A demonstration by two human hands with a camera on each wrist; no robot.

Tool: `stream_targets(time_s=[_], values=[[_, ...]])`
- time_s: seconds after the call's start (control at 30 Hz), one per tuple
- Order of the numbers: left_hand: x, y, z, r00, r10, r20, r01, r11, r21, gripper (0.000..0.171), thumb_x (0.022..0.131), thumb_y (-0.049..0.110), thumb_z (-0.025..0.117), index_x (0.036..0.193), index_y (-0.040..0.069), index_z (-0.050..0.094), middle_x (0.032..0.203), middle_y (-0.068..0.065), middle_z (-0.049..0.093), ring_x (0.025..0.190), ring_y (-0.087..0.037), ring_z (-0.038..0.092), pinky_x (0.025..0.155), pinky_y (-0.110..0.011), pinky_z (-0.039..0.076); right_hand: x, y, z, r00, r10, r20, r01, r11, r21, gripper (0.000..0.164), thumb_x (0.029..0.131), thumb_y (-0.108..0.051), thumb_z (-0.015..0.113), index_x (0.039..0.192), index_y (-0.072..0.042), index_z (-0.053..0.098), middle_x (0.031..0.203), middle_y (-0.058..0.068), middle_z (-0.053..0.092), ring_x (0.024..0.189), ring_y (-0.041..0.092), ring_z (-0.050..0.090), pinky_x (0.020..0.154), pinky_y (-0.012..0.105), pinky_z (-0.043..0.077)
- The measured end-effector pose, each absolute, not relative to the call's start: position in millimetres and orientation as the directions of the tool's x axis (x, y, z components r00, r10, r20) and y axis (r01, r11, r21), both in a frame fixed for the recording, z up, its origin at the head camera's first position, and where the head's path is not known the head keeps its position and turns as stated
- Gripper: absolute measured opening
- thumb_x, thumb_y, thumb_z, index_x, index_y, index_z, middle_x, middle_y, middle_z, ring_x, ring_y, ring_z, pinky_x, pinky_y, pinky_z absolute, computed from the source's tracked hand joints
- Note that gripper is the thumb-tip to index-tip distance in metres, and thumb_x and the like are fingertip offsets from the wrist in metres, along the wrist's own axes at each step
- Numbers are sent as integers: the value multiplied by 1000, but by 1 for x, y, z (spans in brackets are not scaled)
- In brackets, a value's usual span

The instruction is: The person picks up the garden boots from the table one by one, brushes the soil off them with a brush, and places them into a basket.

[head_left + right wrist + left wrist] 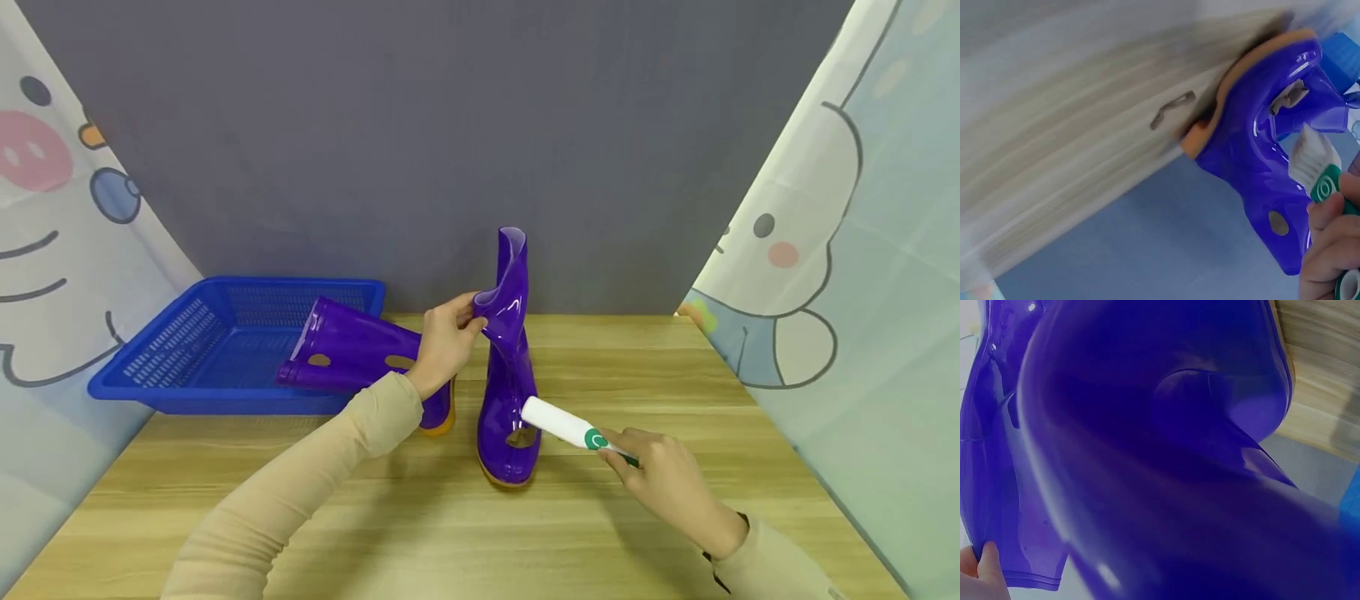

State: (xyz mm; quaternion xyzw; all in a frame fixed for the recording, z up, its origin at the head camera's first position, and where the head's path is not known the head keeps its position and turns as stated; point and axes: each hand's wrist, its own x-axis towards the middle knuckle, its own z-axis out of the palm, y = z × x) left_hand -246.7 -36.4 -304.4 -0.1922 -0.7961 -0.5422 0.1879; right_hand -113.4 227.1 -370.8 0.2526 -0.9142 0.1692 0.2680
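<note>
A glossy purple boot (501,421) stands upright on the wooden table (600,517), its orange sole down and its toe toward the person. Its shaft is squeezed out of shape, so that the top opening is narrow and bent, with a paler lining showing inside. A dull brown patch (1289,97) marks the foot, and a rounder brown spot (1278,223) shows on the shaft. The left hand (447,342) pinches the edge of that opening between thumb and fingers. The right hand (660,475) has its fingers curled round the green handle of a white-headed brush (558,422), whose bristles point at the boot's instep; whether they touch it I cannot tell. On the table just beside the sole lies a crooked brown streak (1172,109).

To the left is a blue plastic basket (123,385) with slotted sides and a flat rim. A second purple boot (356,337) lies tipped against it: the shaft stretches over the basket's front right part, the open top above the inside, while the foot, with its orange sole, is outside, beyond the basket's right end. Two brownish spots show on its shaft. How deep the shaft's end sits in the basket is hard to judge.

Beige sleeves (300,483) cover both arms. Behind stands a plain grey wall (480,142), and cartoon-printed curtains (892,250) hang at either side
</note>
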Motion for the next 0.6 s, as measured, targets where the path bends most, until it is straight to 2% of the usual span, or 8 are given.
stream_targets(time_s=[0.2, 0.33, 0.37, 0.43, 0.53, 0.6], values=[[-246, -38, -302, -862, 92, 499, 495, 373, 785, 30, 83, -4, 62, 112, 0, 64, 104, -17, 67, 94, -24, 66, 81, -30, 54, -132, 205, -381, -665, -460, 588, -633, 765, -117, 28, 69, -10, 77, 94, 0, 71, 64, -5, 61, 46, -11, 18, 36, 3, 18], [-247, -38, -303, -871, 96, 481, 480, 374, 794, 30, 82, -4, 63, 113, 0, 63, 104, -16, 68, 94, -23, 66, 81, -30, 54, -132, 206, -393, -633, -513, 580, -653, 756, -44, 28, 69, -11, 77, 95, -1, 71, 62, -6, 58, 47, -10, 20, 37, 2, 17], [-247, -38, -303, -872, 97, 480, 479, 373, 795, 30, 82, -4, 63, 112, 0, 63, 103, -16, 68, 94, -23, 66, 81, -30, 54, -130, 208, -396, -627, -519, 581, -654, 756, -30, 25, 72, -13, 75, 95, -2, 71, 62, -7, 57, 47, -10, 20, 37, 3, 17], [-247, -38, -304, -871, 96, 481, 480, 366, 797, 30, 82, -5, 63, 112, -1, 64, 103, -17, 68, 94, -23, 66, 81, -30, 54, -126, 213, -400, -616, -529, 584, -657, 754, -11, 22, 84, -22, 66, 95, -3, 71, 62, -8, 55, 48, -10, 21, 38, 3, 16], [-246, -39, -307, -866, 89, 491, 489, 351, 799, 29, 81, -6, 63, 110, -1, 64, 103, -17, 68, 94, -24, 66, 81, -30, 54, -121, 218, -406, -604, -538, 589, -669, 743, -7, 42, 96, -35, 44, 96, -3, 71, 63, -8, 55, 49, -10, 22, 38, 3, 16], [-246, -39, -309, -863, 83, 499, 495, 341, 799, 29, 81, -7, 62, 110, -2, 64, 103, -17, 68, 94, -24, 66, 80, -30, 54, -118, 221, -409, -599, -536, 595, -673, 739, -12, 56, 97, -41, 31, 96, -2, 71, 63, -8, 56, 49, -11, 22, 38, 2, 17]])
